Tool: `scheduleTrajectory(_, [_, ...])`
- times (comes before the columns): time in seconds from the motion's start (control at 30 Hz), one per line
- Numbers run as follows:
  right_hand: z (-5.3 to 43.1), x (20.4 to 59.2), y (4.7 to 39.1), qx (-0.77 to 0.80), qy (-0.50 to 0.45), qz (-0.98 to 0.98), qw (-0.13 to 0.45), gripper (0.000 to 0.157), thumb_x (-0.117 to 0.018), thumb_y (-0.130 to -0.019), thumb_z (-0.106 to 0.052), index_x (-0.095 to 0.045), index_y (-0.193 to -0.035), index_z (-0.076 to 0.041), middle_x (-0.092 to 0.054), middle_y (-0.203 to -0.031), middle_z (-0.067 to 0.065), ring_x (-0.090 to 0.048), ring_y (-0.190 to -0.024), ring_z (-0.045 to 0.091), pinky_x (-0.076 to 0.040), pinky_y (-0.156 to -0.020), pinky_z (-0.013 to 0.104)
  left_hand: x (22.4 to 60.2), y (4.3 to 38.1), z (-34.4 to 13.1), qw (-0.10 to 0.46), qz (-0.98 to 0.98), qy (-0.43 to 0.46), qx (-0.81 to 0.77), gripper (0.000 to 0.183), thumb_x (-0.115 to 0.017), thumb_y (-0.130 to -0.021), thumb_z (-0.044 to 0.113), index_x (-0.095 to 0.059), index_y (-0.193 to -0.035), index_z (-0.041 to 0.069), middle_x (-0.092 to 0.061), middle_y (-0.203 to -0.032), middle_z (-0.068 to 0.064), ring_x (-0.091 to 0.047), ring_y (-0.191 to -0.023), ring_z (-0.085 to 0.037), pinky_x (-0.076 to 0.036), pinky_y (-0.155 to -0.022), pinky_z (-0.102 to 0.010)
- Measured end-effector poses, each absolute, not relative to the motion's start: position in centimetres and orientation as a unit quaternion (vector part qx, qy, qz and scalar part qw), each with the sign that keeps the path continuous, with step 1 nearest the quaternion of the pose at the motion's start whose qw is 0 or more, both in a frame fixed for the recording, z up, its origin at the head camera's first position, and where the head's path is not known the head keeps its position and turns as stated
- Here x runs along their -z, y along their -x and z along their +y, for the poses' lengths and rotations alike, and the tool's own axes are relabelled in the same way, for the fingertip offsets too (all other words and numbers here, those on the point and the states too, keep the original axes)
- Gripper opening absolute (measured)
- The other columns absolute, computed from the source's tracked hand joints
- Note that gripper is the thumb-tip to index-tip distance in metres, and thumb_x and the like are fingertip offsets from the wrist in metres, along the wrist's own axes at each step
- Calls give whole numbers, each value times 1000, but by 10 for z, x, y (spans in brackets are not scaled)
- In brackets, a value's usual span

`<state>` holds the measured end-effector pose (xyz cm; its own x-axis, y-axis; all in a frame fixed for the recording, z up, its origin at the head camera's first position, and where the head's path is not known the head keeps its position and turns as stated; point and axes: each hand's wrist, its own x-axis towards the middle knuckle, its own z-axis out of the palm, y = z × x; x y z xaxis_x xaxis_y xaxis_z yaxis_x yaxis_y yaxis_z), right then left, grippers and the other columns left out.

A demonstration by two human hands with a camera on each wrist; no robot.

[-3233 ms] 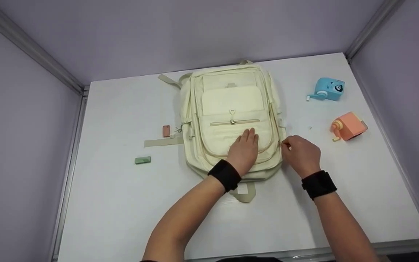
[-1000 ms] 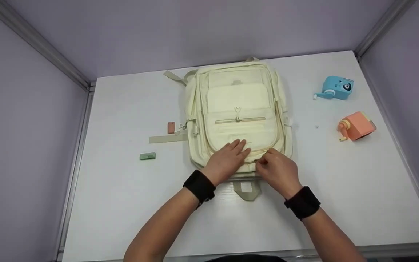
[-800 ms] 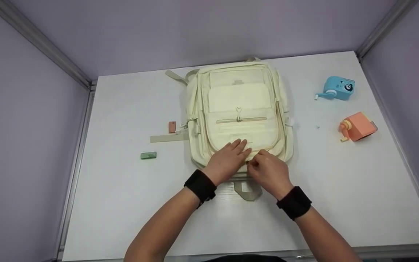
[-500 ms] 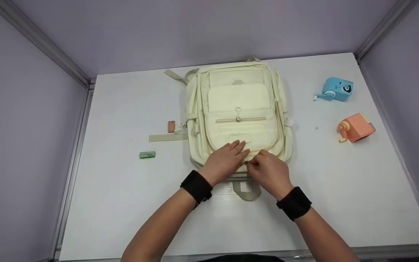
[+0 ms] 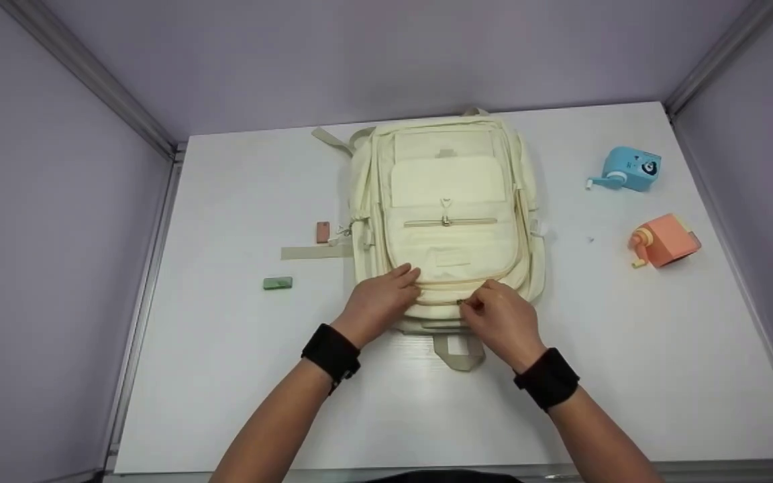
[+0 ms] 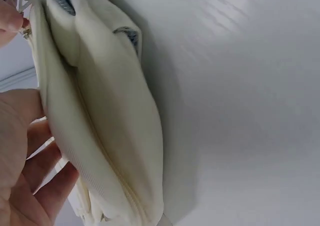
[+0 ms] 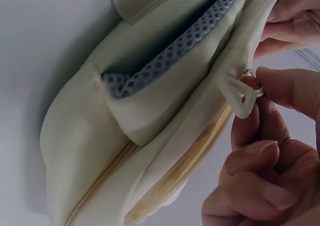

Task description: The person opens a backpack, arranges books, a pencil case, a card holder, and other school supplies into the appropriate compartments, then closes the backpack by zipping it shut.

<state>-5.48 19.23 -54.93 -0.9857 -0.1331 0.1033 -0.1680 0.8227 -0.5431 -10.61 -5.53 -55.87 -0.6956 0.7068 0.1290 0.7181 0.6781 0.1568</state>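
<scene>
Backpack (image 5: 453, 181) blocks centre (room nearside).

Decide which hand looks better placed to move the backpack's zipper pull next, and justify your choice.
Probably the right hand: it pinches the zipper pull. The left hand, apart from the pull, touches the lower front of the backpack.

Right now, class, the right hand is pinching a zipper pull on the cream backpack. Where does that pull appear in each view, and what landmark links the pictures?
Head: the zipper pull, below and right of centre, a tiny dark spot at the fingertips.
Left wrist: upper-left corner, the zipper pull as a pale loop.
Right wrist: right of centre, the zipper pull as a large pale triangle.
Shared landmark: the right hand, pinching it.
</scene>
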Motion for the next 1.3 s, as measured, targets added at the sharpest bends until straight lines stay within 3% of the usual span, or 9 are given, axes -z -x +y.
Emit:
scheduleTrajectory(0.43, [160, 546, 62, -293, -107, -950, 29, 14, -74, -90, -17, -74, -76, -17, -59, -79, -7, -58, -71, 12, -50, -59, 33, 561, 108, -53, 7, -927, 361, 98, 20, -62, -104, 25, -76, -119, 23, -61, -142, 3, -53, -135, -13, -55, -91, -28])
scheduleTrajectory(0.8, [134, 548, 74, -267, -129, -955, 6, 17, -73, -89, -20, -74, -71, -18, -59, -77, -6, -57, -71, 14, -49, -59, 34, 561, 106, -54, -5, -925, 359, 126, 24, -63, -104, 24, -75, -124, 20, -59, -145, -1, -51, -137, -17, -55, -94, -34])
scheduleTrajectory(1.03, [141, 547, 76, -281, -126, -951, 11, 19, -76, -90, -23, -74, -71, -19, -58, -75, -7, -54, -73, 14, -47, -61, 33, 565, 100, -50, 44, -919, 355, 166, 27, -74, -95, 28, -77, -121, 18, -64, -140, -2, -53, -136, -20, -53, -97, -36])
scheduleTrajectory(1.3, [152, 544, 78, -339, -168, -925, 39, 15, -75, -94, -21, -78, -80, -15, -63, -80, -5, -56, -77, 17, -47, -67, 33, 570, 88, -44, 103, -909, 326, 238, 23, -76, -92, 13, -78, -115, 14, -71, -126, -4, -63, -123, -19, -51, -101, -34])
